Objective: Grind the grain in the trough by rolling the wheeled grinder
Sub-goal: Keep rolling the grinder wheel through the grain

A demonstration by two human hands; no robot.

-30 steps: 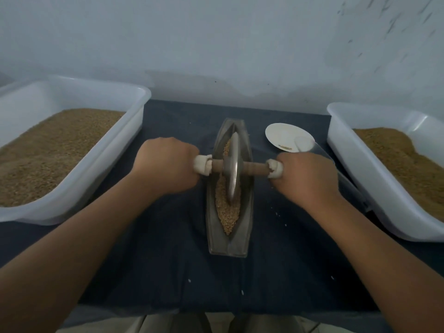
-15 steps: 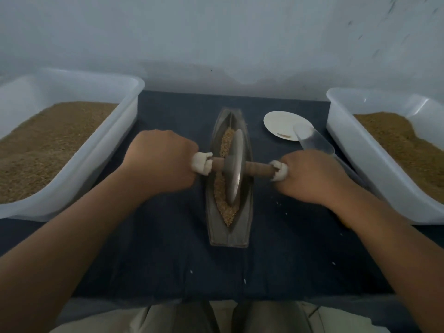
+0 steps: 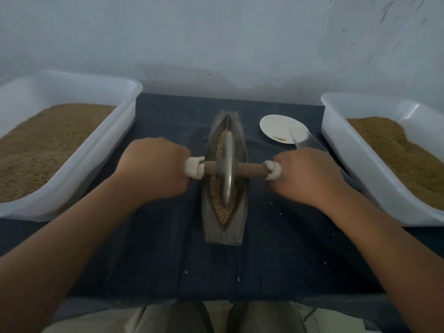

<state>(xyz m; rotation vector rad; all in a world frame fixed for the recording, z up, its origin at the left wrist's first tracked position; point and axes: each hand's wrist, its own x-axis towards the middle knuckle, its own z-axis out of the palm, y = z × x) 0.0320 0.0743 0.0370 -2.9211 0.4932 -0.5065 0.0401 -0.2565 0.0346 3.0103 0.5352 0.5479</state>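
Observation:
A boat-shaped grey metal trough (image 3: 224, 233) lies lengthwise on the dark blue cloth, with brown grain (image 3: 222, 212) along its groove. The wheeled grinder (image 3: 228, 169), a thin metal disc on a wooden axle with white-wrapped ends, stands upright in the groove near the trough's middle. My left hand (image 3: 153, 169) grips the left handle end. My right hand (image 3: 307, 176) grips the right handle end. Both fists hide most of the handles.
A white tub (image 3: 101, 150) of brown grain stands at the left, and another white tub (image 3: 355, 159) of finer brown meal at the right. A small white plate (image 3: 276, 127) and a clear scoop (image 3: 305, 140) lie behind my right hand. The wall is close behind.
The grinder has rolled a little toward me along the trough, both hands moving with it. The camera view has shifted slightly.

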